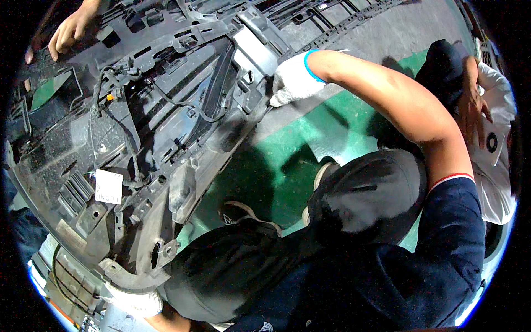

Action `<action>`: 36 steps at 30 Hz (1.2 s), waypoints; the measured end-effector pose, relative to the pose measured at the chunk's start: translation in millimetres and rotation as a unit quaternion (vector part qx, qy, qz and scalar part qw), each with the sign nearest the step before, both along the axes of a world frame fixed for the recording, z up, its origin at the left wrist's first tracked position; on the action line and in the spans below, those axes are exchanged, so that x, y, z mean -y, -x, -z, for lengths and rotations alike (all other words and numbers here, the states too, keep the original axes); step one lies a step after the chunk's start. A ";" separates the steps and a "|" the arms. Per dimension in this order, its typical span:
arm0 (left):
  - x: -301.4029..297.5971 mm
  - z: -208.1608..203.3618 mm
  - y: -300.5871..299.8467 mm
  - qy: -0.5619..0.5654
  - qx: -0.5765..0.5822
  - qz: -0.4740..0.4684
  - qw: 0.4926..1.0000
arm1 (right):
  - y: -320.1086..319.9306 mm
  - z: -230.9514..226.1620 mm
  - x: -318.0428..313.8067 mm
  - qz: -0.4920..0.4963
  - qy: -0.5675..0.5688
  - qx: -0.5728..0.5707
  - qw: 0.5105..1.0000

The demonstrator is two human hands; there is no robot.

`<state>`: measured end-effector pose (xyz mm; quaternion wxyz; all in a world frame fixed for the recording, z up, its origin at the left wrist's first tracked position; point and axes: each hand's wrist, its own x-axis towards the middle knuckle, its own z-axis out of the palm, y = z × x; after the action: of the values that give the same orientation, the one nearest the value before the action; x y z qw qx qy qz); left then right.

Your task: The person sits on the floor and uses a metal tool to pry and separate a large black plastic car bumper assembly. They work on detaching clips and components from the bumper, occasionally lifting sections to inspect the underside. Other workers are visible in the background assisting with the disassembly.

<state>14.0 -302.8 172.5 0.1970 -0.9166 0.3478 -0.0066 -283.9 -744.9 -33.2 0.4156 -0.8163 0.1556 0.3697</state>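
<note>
A large dark plastic car bumper (72, 138), its inner side showing, fills the left half of the view. A wiring harness (134, 152) with an orange connector (110, 97) runs across it, beside a white label (109, 187). My right hand (296, 80), in a white glove with a blue cuff, is closed on the bumper's near edge, fingertips pressed to the rim. At the lower left my left hand (135, 302), also white-gloved, grips the bumper's end from below; its fingers are partly hidden by the part.
Another person's bare hand (70, 32) rests on the bumper's far side. At the right sits a second person, a hand (474, 116) beside white cloth (495, 91). Green floor (276, 160) lies between my knees and the bumper. Black slatted parts (345, 25) lie at the top.
</note>
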 end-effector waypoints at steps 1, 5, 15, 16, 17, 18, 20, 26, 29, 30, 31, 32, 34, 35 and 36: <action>-2.2 0.8 1.4 -0.001 0.006 0.017 1.000 | -12.0 -8.5 -0.4 -0.030 0.009 0.007 0.999; -20.4 19.9 -12.0 0.090 0.017 0.143 0.985 | -24.4 -10.7 -2.1 -0.119 0.061 -0.009 0.991; -31.8 25.2 -20.1 0.145 -0.075 0.067 0.984 | 32.0 -4.3 -48.0 0.192 0.010 0.025 0.981; -30.6 27.0 -20.9 0.152 -0.084 0.066 0.983 | 36.9 -4.1 -52.7 0.237 -0.017 0.033 0.971; -29.5 28.9 -23.3 0.158 -0.092 0.066 0.981 | 43.3 -1.9 -57.1 0.283 -0.043 0.040 0.957; -27.6 30.4 -25.5 0.163 -0.101 0.066 0.979 | 51.5 20.9 -61.8 0.304 -0.055 0.092 0.946; -26.9 32.3 -28.3 0.175 -0.114 0.063 0.976 | 48.1 13.2 -53.2 0.315 -0.117 0.031 0.941; -15.7 46.9 -34.3 0.200 -0.137 0.070 0.968 | 58.6 23.3 -63.1 0.394 -0.224 -0.005 0.891; -9.2 54.3 -36.9 0.209 -0.143 0.075 0.964 | 64.7 25.5 -75.5 0.435 -0.258 -0.002 0.863; -6.9 57.1 -36.6 0.212 -0.142 0.075 0.964 | 67.3 30.8 -76.2 0.437 -0.262 0.006 0.861; -4.9 58.6 -37.2 0.215 -0.143 0.080 0.963 | 69.4 34.3 -78.3 0.441 -0.267 0.015 0.857; -4.5 59.9 -38.3 0.216 -0.144 0.083 0.962 | 71.7 36.6 -79.2 0.444 -0.272 0.023 0.854; -5.1 62.3 -36.6 0.218 -0.141 0.086 0.962 | 74.5 33.7 -73.4 0.422 -0.262 0.020 0.867; -7.0 62.6 -35.5 0.217 -0.139 0.086 0.962 | 74.3 32.2 -70.6 0.410 -0.259 0.018 0.874; -9.2 61.8 -34.8 0.215 -0.136 0.087 0.963 | 73.5 35.2 -69.7 0.375 -0.212 0.051 0.901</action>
<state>48.8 -293.6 110.7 -0.0552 -0.8958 0.4401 0.0265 -357.4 -675.2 -68.4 0.6940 -0.6083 0.3462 0.1685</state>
